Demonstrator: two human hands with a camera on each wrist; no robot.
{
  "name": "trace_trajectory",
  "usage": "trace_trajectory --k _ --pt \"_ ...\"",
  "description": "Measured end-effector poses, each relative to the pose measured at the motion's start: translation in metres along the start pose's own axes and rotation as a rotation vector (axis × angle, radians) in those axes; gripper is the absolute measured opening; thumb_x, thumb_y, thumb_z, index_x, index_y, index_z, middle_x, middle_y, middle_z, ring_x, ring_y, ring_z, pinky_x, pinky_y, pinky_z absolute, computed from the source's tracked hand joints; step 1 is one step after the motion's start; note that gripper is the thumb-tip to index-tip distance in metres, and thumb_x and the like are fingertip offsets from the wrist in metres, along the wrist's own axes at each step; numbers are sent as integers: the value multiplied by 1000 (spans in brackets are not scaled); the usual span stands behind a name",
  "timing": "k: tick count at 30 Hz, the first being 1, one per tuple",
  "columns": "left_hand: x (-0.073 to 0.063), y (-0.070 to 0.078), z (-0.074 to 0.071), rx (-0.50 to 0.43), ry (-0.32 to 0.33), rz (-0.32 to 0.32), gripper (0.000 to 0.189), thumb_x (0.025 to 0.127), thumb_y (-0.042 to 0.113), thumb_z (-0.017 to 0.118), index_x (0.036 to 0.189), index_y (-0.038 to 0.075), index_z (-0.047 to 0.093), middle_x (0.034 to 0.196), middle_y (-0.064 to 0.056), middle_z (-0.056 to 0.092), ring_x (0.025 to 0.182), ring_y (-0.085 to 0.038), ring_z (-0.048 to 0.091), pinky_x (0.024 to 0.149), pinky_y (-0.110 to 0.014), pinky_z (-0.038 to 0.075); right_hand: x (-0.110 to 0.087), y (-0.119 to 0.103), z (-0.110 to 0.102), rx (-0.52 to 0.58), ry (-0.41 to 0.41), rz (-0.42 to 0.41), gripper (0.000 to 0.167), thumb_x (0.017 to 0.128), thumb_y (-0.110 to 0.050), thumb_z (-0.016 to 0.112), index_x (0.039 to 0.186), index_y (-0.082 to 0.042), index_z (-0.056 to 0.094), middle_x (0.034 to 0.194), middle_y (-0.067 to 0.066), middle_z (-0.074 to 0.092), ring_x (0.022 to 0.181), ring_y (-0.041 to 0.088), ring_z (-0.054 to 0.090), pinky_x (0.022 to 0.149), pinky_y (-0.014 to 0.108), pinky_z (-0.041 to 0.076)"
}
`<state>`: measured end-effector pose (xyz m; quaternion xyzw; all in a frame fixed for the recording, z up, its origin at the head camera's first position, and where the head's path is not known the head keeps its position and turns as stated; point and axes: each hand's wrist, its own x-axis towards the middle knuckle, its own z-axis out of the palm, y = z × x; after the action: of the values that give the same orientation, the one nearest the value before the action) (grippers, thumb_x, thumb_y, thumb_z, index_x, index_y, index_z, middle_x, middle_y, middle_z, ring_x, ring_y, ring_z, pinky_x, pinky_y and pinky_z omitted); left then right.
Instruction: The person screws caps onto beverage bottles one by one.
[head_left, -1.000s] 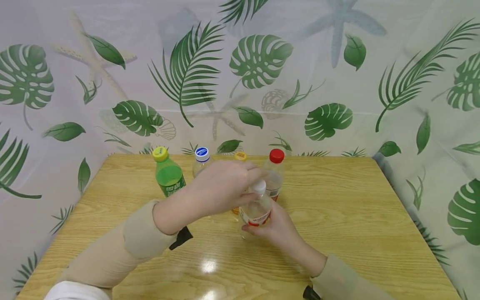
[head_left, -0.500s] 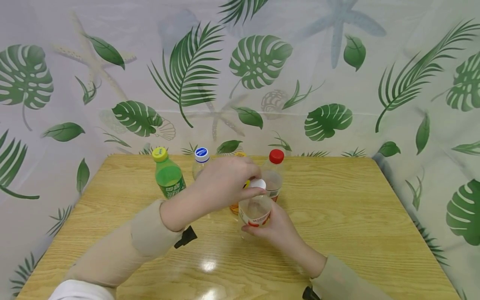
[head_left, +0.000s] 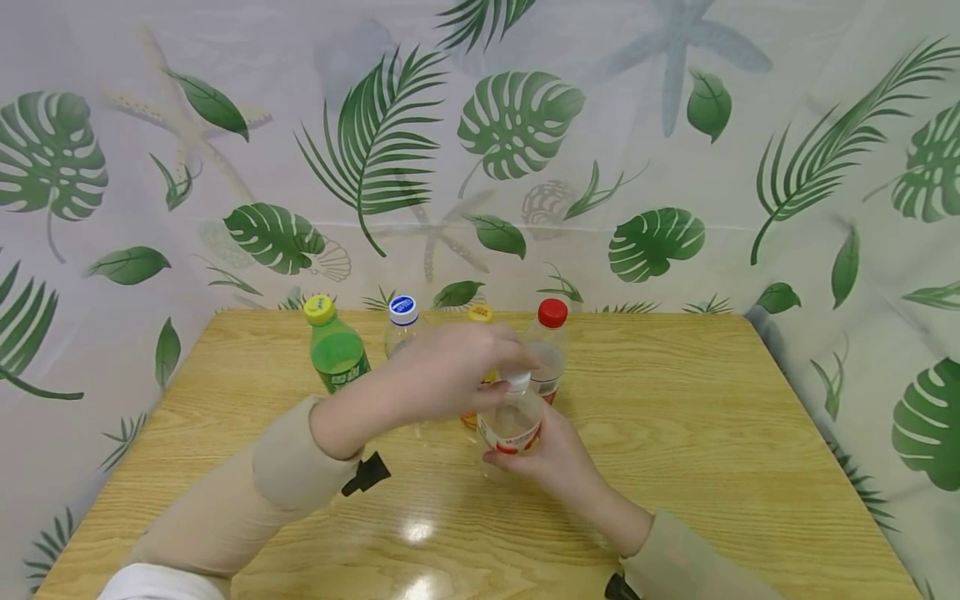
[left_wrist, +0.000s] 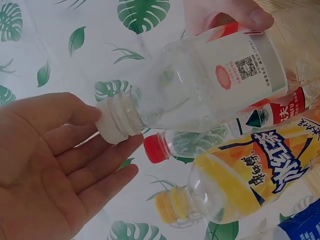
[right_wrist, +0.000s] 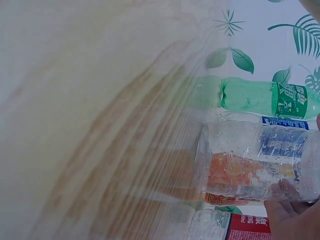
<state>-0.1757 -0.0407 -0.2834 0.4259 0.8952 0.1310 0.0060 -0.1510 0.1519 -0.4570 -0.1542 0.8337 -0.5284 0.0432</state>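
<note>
A clear plastic bottle (head_left: 510, 425) with a red-and-white label stands upright on the table. Its white cap (left_wrist: 114, 122) is pinched between the thumb and fingers of my left hand (head_left: 442, 367), which reaches over from the left. My right hand (head_left: 558, 458) grips the bottle's body from the right, around the label. Behind it are an iced tea bottle (left_wrist: 240, 175) with a yellow cap, partly hidden by the left hand, and a clear bottle with a red cap (head_left: 552, 313). The right wrist view shows the held bottle's transparent lower part (right_wrist: 235, 160).
To the left stand a green soda bottle (head_left: 339, 350) with a yellow cap and a clear bottle with a blue-and-white cap (head_left: 403, 310), half behind the left forearm. The wood-grain table (head_left: 690, 417) ends at a leaf-patterned cloth backdrop (head_left: 570, 250).
Around the white cap, my left hand has turned back and forth, its fingers shifting over the top. My right hand and the held bottle stay in place.
</note>
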Motion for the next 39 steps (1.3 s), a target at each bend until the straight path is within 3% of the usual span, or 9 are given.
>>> trace_trajectory --k 3,6,8,11,15,22,28,34,39 --pt "0 1 4 0 30 -22 40 97 24 78 136 15 72 128 1 75 108 -16 74 83 -31 61 0 0 0 2 -2 -3 75 82 -16 94 146 -9 56 137 11 70 126 31 67 108 48 54" --pt "0 2 9 30 101 -96 49 95 42 80 134 13 70 119 0 75 97 -16 73 72 -30 59 -1 0 -1 -15 -5 -5 74 82 -17 94 145 -10 56 136 10 70 125 31 68 107 48 55" --pt "0 3 12 45 146 -147 48 92 50 81 122 13 73 109 1 75 89 -15 71 64 -27 55 -1 0 -1 -27 -4 -8 73 82 -17 94 144 -9 57 135 10 71 124 30 68 106 47 55" --pt "1 4 14 40 176 -181 38 90 50 84 102 16 71 95 4 71 79 -12 64 59 -25 49 -1 1 -1 -51 1 -21 72 82 -18 94 143 -8 58 134 9 71 122 29 69 104 44 56" --pt "3 5 13 27 167 -183 31 89 43 86 93 18 69 90 6 71 80 -12 65 63 -26 51 -1 1 0 -60 13 -32 73 81 -16 94 143 -7 58 134 10 71 122 29 68 104 43 57" --pt "4 1 8 -24 151 -143 27 88 39 88 94 16 75 94 4 75 88 -13 70 76 -27 58 0 -1 -1 -62 20 -38 77 80 -18 95 146 -7 56 135 11 71 123 29 68 104 44 56" --pt "5 -4 9 -63 152 -114 25 87 33 90 98 14 79 97 3 78 93 -16 73 80 -28 59 0 -1 -1 -55 17 -38 78 81 -19 95 147 -9 56 135 11 71 123 29 68 104 44 56" --pt "3 1 16 -36 191 -153 27 88 36 88 102 15 78 97 5 77 85 -12 71 70 -26 57 0 0 -1 -61 8 -21 75 82 -19 95 145 -8 56 135 10 70 124 30 68 105 46 56" --pt "3 5 22 -9 246 -208 38 79 48 93 93 18 74 86 8 75 74 -10 67 60 -24 51 0 0 0 -56 3 -19 74 82 -18 94 144 -7 56 136 11 70 124 32 69 105 48 56"
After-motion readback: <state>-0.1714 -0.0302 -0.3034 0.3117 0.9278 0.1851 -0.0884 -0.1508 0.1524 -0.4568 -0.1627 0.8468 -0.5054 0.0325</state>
